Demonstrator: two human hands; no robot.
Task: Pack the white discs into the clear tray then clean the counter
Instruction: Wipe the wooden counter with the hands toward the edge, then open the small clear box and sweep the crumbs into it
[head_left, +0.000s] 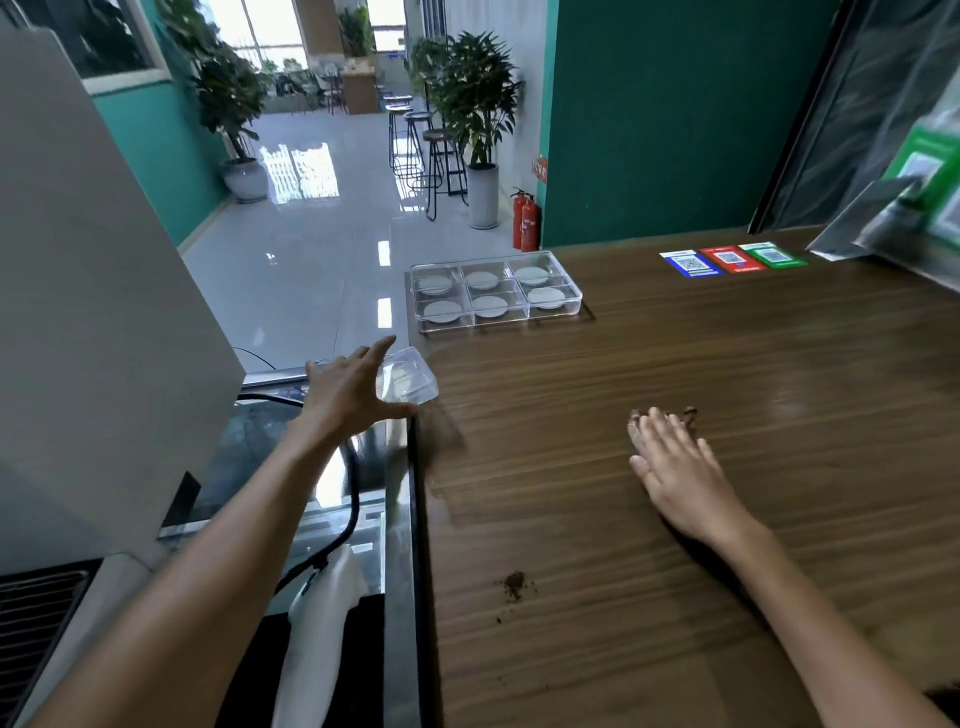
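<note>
From the head camera, the packing looks done: the clear tray (496, 293) sits at the far left corner of the wooden tabletop (675, 493), and each of its six compartments holds one of the white discs (490, 306). What remains is the cleaning, and that is where things could slip. The right hand (675, 462) lies flat on the wood, fingers straight and together, with a clump of brown crumbs (688, 414) at its fingertips; a sweep made too fast, or at too shallow an angle, would likely scatter them rather than gather them. A second patch of brown crumbs (514, 586) lies nearer the person, well apart from that hand, and could be missed altogether. The left hand (353, 389) is stretched past the tabletop's left edge, fingers spread, its thumb against a small clear container (408, 376) held just beyond that edge; I cannot tell how firm that grip is. If the container sits too high or drifts from the edge, swept crumbs would probably drop onto the equipment below instead.
</note>
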